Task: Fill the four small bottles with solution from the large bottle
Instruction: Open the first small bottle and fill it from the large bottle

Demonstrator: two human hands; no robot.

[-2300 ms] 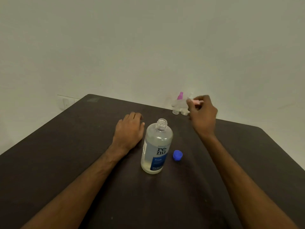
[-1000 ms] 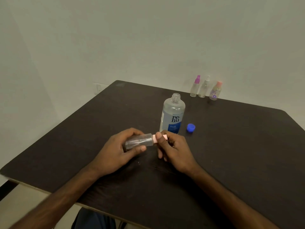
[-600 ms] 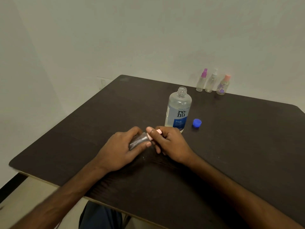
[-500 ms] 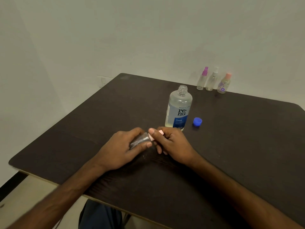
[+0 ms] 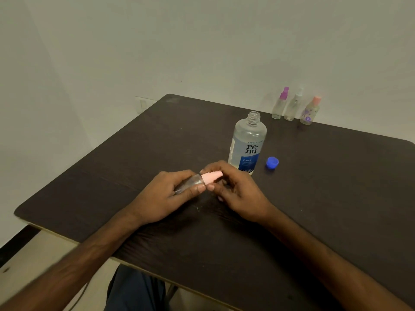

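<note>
Your left hand (image 5: 164, 196) wraps the small clear plastic bottle (image 5: 190, 181), held sideways at centre; your right hand (image 5: 238, 189) pinches its pink spray cap (image 5: 212, 176) — twist it off squarely, body steady. The large clear uncapped solution bottle (image 5: 248, 144) stands at one o'clock on the dark wooden table (image 5: 336, 198) — pale wall (image 5: 202, 41) behind.

The large bottle (image 5: 248, 144) stands open-necked on the counter (image 5: 336, 187). Just right of it lies the blue cap (image 5: 272, 162), with a narrow strip of bare counter between them. Behind it and to the right, three small bottles (image 5: 293, 107) stand in a tight row at the far edge by the wall, a band of bare surface before them. Just in front of it, the left grip (image 5: 166, 198) holds the fourth small bottle (image 5: 190, 182) and the right grip (image 5: 238, 189) pinches its pink cap (image 5: 212, 176), crowding the large bottle's base. Broad bare counter lies to its left and far right.
</note>
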